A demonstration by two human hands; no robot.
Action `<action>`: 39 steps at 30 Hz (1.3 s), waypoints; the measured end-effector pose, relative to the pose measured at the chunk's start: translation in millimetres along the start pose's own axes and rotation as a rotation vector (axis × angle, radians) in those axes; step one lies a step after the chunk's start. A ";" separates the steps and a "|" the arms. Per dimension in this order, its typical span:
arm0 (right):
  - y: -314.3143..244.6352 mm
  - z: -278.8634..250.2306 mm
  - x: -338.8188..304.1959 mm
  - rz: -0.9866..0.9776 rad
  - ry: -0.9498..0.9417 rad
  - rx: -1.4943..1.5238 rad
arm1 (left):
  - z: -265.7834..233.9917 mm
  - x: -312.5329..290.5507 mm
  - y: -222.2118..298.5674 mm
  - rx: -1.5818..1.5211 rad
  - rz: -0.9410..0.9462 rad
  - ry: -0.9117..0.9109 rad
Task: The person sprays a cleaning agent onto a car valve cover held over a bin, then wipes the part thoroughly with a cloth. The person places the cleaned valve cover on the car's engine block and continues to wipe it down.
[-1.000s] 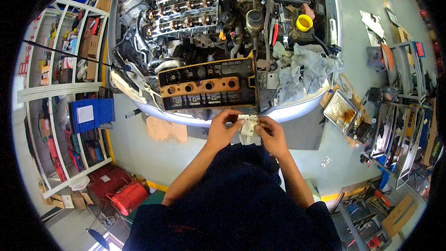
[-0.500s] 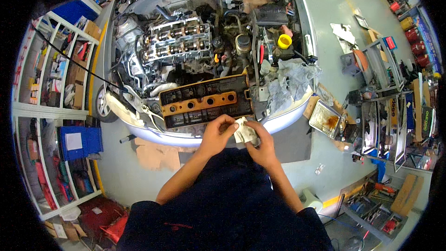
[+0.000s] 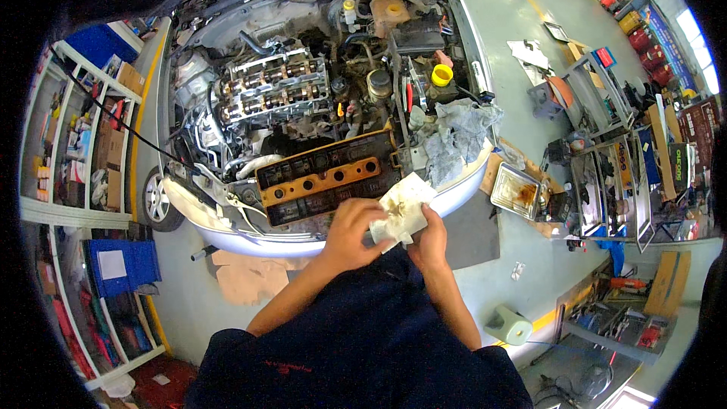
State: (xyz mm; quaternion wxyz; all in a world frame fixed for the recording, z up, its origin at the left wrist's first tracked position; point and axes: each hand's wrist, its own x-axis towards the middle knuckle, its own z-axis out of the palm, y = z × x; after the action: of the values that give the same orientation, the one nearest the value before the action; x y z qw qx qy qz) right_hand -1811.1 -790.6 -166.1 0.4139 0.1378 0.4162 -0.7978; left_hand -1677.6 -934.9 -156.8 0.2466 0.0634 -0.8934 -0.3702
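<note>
A stained, crumpled white paper towel point(image 3: 407, 206) is spread between my hands, above the car's front edge. My right hand point(image 3: 429, 242) pinches its right side, thumb on top. At its left side my left hand point(image 3: 352, 235) has its fingers and thumb closed about the edge; the fingertips are slightly blurred. Just beyond my hands lies an oily valve cover point(image 3: 322, 178), its hollow underside turned up, with a brown strip of round holes. Behind it sits the open engine point(image 3: 276, 87), its camshafts exposed.
Grey-blue rags point(image 3: 462, 136) lie on the right front of the engine bay, near a yellow cap point(image 3: 441, 75). An oil-stained metal tray point(image 3: 516, 192) is on the floor at right, beside a rack point(image 3: 606, 159). White shelves point(image 3: 83, 216) stand at left.
The paper towel, bunched up before, is now opened out wider. My left hand has shifted down along its left side. The whole view has turned slightly.
</note>
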 end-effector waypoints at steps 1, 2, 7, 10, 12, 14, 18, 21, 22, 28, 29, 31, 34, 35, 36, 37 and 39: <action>1.4 -4.2 1.2 0.005 0.006 0.005 | -4.9 8.1 11.9 0.008 0.044 -0.075; 2.7 -8.2 2.4 0.011 0.012 0.011 | -1.9 9.7 13.0 0.056 0.051 -0.117; 0.5 -10.3 3.8 0.070 0.022 0.036 | 9.9 2.8 -5.2 0.076 0.092 -0.123; -1.7 -10.1 2.6 0.039 0.025 0.055 | 8.9 7.3 1.0 -0.161 -0.022 0.013; -2.1 -13.9 2.3 0.027 0.007 0.061 | 14.3 4.0 1.0 -0.342 -0.190 0.101; -1.2 -19.6 4.7 0.024 -0.019 0.060 | 17.2 5.5 -1.6 -0.459 -0.295 0.124; -4.5 -18.5 13.2 0.002 -0.012 0.079 | 23.5 1.1 -3.7 -0.763 -0.670 0.250; -7.3 -20.8 19.6 -0.017 -0.014 0.102 | 31.9 7.4 -16.3 -1.023 -0.697 0.504; -9.8 -23.2 20.8 -0.011 -0.027 0.082 | 32.8 11.1 -15.2 -1.092 -0.743 0.559; -13.6 -33.1 30.6 -0.004 -0.033 0.038 | 30.0 21.0 -10.7 -1.242 -0.871 0.652; -13.9 -34.9 32.4 0.001 -0.030 0.037 | 31.6 20.9 -11.8 -1.240 -0.850 0.618; -12.7 -38.0 36.2 -0.034 -0.040 0.012 | 34.7 18.5 -13.2 -1.234 -0.806 0.553; -13.1 -35.6 37.1 -0.099 -0.013 -0.121 | 33.2 18.8 -12.2 -1.161 -0.748 0.451; -13.6 -34.3 36.8 -0.123 0.004 -0.181 | 31.7 19.4 -10.3 -1.070 -0.707 0.439; -14.1 -37.1 37.3 -0.120 0.008 -0.243 | 28.1 21.6 -5.3 -0.980 -0.667 0.426; -14.4 -43.1 38.5 -0.117 0.012 -0.304 | 25.9 23.1 -2.3 -0.890 -0.626 0.412; -14.4 -55.6 40.8 -0.126 0.022 -0.417 | 21.3 24.6 -1.9 -0.844 -0.578 0.406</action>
State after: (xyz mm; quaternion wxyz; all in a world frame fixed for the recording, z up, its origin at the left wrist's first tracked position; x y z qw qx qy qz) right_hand -1854.5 -765.1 -215.4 0.3783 0.0316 0.5844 -0.7171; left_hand -1709.5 -930.1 -161.3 0.3061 0.2719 -0.5479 -0.7295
